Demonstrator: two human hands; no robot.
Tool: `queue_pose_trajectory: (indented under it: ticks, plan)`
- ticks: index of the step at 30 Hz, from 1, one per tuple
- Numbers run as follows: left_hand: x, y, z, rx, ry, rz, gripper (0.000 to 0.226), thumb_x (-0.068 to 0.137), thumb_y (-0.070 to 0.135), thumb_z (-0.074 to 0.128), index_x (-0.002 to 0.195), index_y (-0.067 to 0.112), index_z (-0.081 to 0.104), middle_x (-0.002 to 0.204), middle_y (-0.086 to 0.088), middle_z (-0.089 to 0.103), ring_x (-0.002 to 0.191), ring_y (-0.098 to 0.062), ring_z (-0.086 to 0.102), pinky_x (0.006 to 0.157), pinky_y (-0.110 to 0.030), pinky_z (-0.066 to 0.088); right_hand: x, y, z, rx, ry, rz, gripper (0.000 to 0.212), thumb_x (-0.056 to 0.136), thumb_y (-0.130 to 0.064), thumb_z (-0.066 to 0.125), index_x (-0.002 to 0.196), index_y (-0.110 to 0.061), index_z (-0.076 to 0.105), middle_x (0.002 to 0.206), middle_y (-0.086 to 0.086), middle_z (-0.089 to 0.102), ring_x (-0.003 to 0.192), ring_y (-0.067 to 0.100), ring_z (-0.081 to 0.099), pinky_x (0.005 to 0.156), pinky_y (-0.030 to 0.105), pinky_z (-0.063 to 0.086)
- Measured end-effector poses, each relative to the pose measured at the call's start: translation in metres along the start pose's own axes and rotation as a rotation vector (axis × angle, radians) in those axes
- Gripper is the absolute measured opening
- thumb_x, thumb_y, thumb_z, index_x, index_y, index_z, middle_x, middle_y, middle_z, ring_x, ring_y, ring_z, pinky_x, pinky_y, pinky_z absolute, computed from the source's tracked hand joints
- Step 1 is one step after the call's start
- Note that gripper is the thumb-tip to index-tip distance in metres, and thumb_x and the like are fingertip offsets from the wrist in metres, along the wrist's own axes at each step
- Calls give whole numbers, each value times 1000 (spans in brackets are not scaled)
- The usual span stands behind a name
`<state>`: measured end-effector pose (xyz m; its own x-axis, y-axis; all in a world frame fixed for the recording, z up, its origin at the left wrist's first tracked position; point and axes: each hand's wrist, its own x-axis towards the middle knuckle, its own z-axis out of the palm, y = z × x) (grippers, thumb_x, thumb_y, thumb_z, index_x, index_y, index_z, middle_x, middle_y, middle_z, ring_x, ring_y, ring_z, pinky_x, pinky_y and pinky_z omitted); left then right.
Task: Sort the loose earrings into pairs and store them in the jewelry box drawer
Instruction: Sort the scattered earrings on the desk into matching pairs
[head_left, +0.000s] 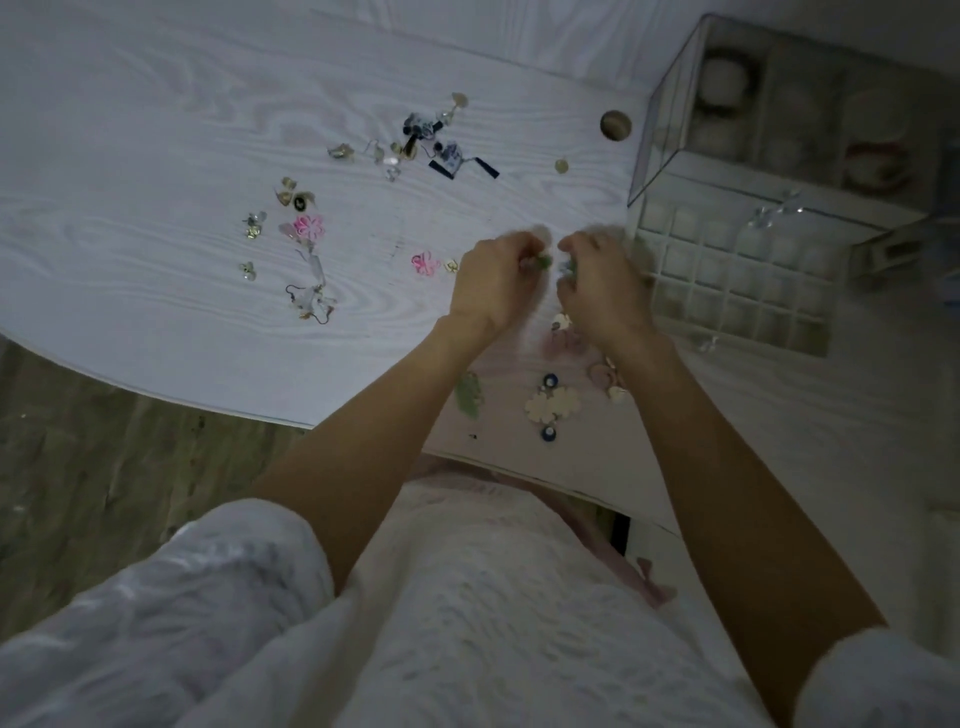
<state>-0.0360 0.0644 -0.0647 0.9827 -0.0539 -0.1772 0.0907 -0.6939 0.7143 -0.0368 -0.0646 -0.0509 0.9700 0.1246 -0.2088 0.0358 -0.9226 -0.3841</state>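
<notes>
At the centre of the frame I see my left hand (496, 280) and right hand (597, 286) close together, each with fingers curled on a small green earring (544, 262), blurred. Loose earrings (311, 228) lie on the tabletop (156, 156) at upper left; the jewelry box drawer (727, 280) stands open at right.

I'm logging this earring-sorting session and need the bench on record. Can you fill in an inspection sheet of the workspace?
Surface: white wood-grain table, dimly lit.
Job's things: loose earrings scattered, among them two pink flower earrings lying apart; more earrings near the table's front edge; jewelry box drawer pulled out, gridded compartments look unfilled.
Clutter: clear organizer box behind the drawer; round hole in the tabletop.
Grippers: left hand and right hand each pinch a small green piece, blurred.
Cables: nothing seen.
Surroundings: wood floor; person's white sleeves.
</notes>
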Motion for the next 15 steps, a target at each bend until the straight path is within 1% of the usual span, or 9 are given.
queue_pose_trajectory:
  ticks: [2, 3, 6, 10, 11, 13, 15]
  plan:
    - [1, 1, 1, -21, -21, 1, 34, 82, 10, 58, 115, 11, 63, 111, -13, 67, 101, -28, 63, 86, -32, 48, -3, 2, 1, -15, 17, 6, 41, 84, 1, 52, 125, -5, 50, 128, 15, 48, 114, 30, 49, 88, 36, 42]
    - [1, 1, 2, -21, -20, 10, 36, 81, 9, 59, 117, 10, 62, 112, -14, 65, 100, -28, 62, 85, -32, 48, -3, 3, 3, -18, 23, 14, 43, 82, 4, 52, 124, -4, 51, 129, 16, 47, 115, 31, 49, 90, 36, 42]
    - [-2, -2, 6, 32, -29, 35, 38, 77, 3, 58, 115, 3, 61, 113, -19, 59, 96, -33, 59, 82, -35, 48, -4, 1, 9, -4, 13, 52, 48, 81, 5, 54, 127, -3, 47, 131, 16, 44, 116, 31, 47, 91, 34, 41]
    - [-2, 7, 11, 19, -25, 8, 33, 81, 4, 56, 113, 6, 64, 112, -18, 58, 95, -32, 59, 82, -34, 45, 2, -3, 11, 82, 7, 78, 48, 79, 6, 59, 126, 0, 48, 129, 18, 45, 116, 30, 48, 94, 34, 40]
    - [-1, 12, 12, 9, -25, 6, 33, 81, 5, 56, 113, 7, 64, 111, -18, 60, 96, -32, 59, 82, -34, 46, 3, -3, 11, 94, 9, 85, 46, 79, 6, 59, 124, 0, 50, 128, 19, 45, 113, 30, 49, 93, 35, 42]
    - [0, 19, 15, -19, -25, -7, 34, 80, 6, 58, 114, 9, 64, 109, -17, 62, 97, -31, 60, 84, -36, 47, 5, -2, 12, 101, 41, 100, 33, 86, 3, 52, 118, -1, 53, 124, 19, 48, 107, 31, 52, 88, 37, 45]
    - [-1, 23, 17, -46, -23, -22, 35, 80, 6, 57, 115, 10, 63, 109, -16, 65, 99, -30, 62, 87, -38, 48, 5, -2, 11, 83, 61, 110, 28, 90, 2, 46, 117, -2, 54, 122, 18, 50, 105, 30, 53, 85, 36, 45]
